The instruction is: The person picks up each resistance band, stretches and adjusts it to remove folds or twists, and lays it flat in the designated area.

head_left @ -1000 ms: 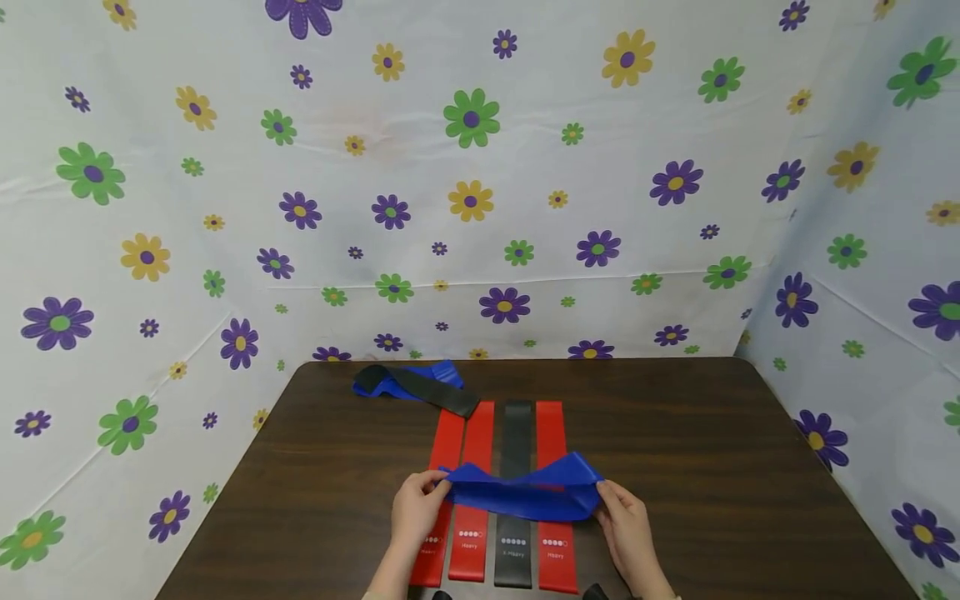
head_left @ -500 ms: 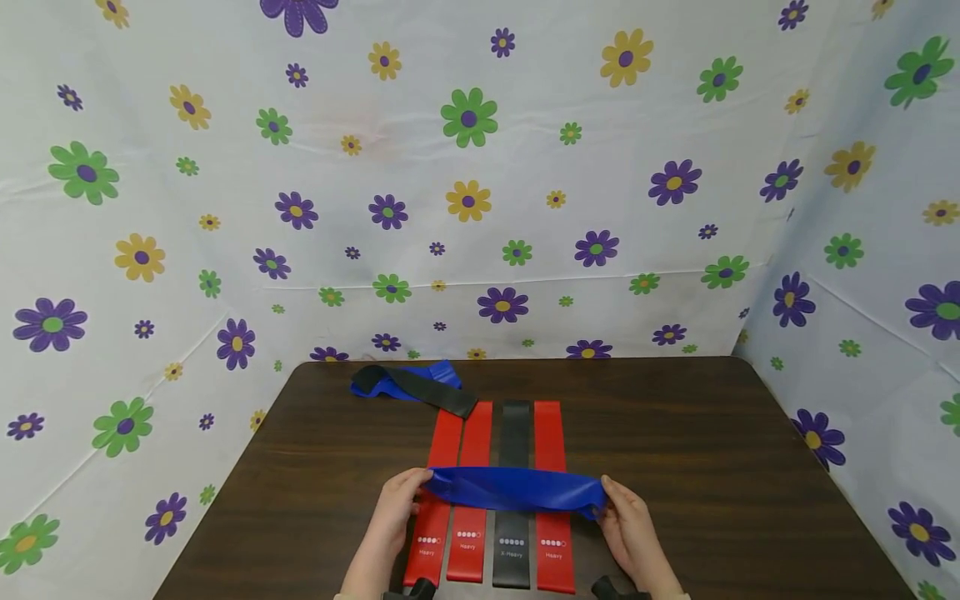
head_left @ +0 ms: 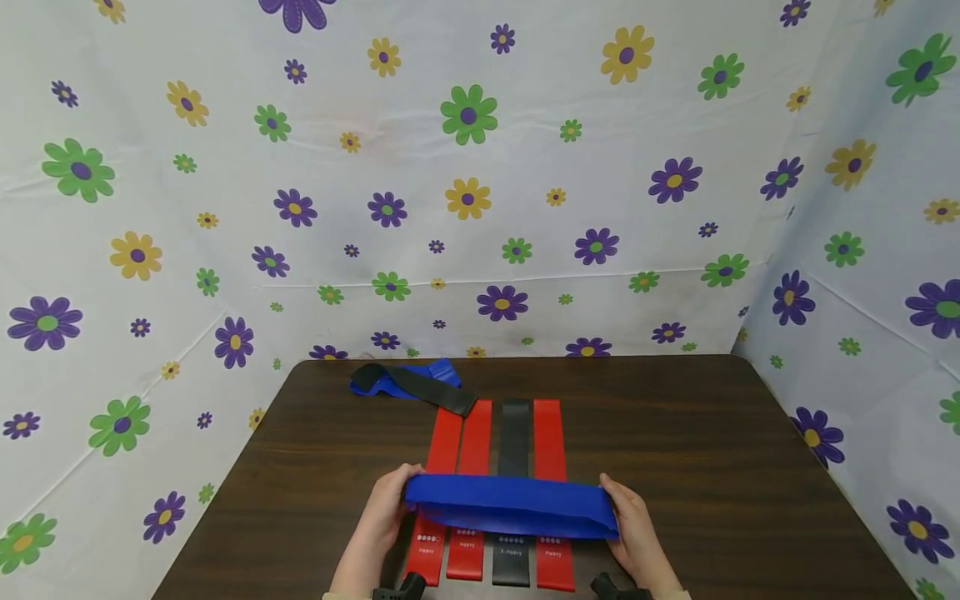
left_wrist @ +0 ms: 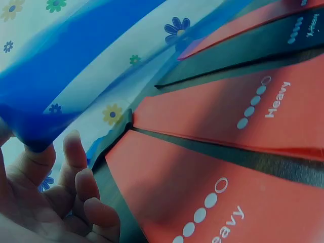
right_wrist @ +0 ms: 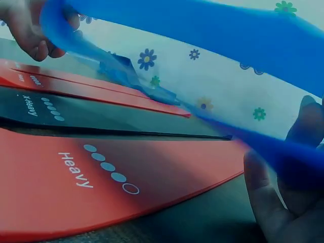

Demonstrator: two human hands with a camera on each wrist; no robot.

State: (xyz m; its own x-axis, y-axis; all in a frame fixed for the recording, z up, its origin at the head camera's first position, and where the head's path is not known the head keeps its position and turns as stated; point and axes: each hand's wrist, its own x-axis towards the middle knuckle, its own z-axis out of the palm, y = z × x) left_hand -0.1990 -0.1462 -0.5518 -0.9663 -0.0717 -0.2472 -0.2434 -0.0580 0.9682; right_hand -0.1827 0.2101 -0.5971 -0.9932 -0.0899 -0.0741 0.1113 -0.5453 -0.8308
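A blue resistance band loop (head_left: 510,493) is stretched between my two hands, above the table. My left hand (head_left: 381,510) grips its left end. In the left wrist view, the index finger sits at the bend of the blue band (left_wrist: 76,66), and the other fingers (left_wrist: 87,183) curl loosely below. My right hand (head_left: 634,525) holds the opposite end, its fingers (right_wrist: 263,195) at the band's edge in the right wrist view. Below lie three flat red bands (head_left: 427,554) marked Heavy and a black band (head_left: 513,571) marked X-Heavy, side by side.
At the table's back left, another black band (head_left: 431,390) lies across a crumpled blue band (head_left: 444,372). The dark wooden table (head_left: 660,425) meets flower-printed cloth (head_left: 420,167) at the back and sides. Dark wrist gear (head_left: 611,587) shows at the bottom edge.
The blue band was folded and twisted; now it is opened into a wider, straighter loop. My left hand has moved left and slightly down, widening the gap between the hands.
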